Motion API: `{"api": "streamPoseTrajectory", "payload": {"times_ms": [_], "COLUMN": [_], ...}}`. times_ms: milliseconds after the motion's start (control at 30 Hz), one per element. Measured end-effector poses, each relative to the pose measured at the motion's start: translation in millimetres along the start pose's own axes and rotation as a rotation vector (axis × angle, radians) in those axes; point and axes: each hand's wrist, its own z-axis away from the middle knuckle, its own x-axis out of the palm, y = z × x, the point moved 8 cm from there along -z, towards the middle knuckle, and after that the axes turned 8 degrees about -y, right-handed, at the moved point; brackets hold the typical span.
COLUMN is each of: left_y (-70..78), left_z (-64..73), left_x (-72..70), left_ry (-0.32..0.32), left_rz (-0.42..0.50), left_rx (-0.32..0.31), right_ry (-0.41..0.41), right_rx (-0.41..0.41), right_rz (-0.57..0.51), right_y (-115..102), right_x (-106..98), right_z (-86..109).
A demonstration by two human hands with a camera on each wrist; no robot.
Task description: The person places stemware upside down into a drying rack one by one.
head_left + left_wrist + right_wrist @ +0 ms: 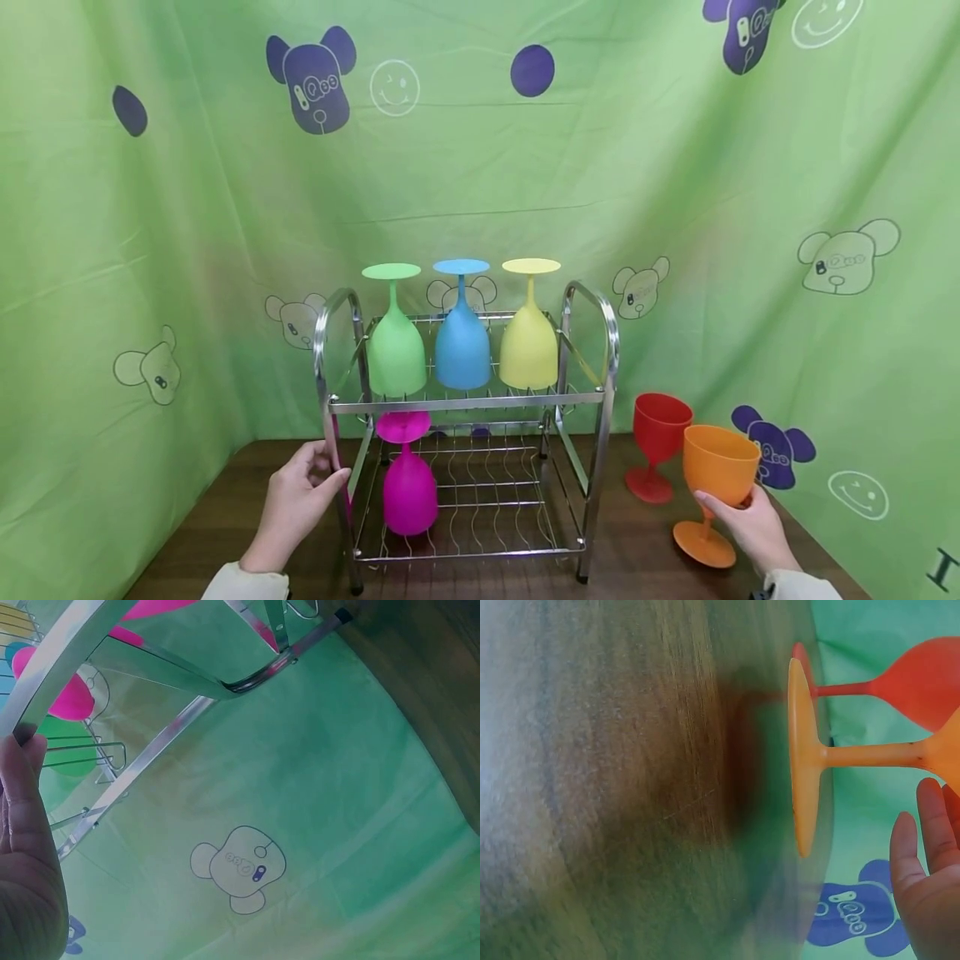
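With thumb and fingers my left hand [302, 490] pinches the front left post of a two-tier metal dish rack [465, 405]. My right hand [752, 523] holds an orange goblet [720, 463] around the lower bowl, upright and slightly tilted, its foot close over the table. In the right wrist view the fingers [936, 825] lie along the bowl of that orange goblet [877, 755]. Just behind it a red goblet [660, 429] stands upright. Upside down on the upper tier are a green goblet [396, 354], a blue goblet [462, 348] and a yellow goblet [529, 348].
An upside-down magenta goblet [409, 496] sits at the left of the lower wire tier [495, 504]. The rack stands on a dark wooden table [217, 517]. Green printed cloth [465, 167] hangs behind and along both sides.
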Motion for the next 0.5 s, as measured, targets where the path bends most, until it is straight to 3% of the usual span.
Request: {"api": "streamPoseTrajectory", "payload": {"times_ms": [500], "left_y": [0.3], "left_z": [2.9], "left_x": [-0.9], "left_ry": [0.044], "left_rz": [-0.012], "left_rx": [0.027], "right_ry": [0.09], "right_rx": [-0.255], "right_rz": [0.048], "right_y": [-34], "right_x": [11], "right_z": [31.7]}}
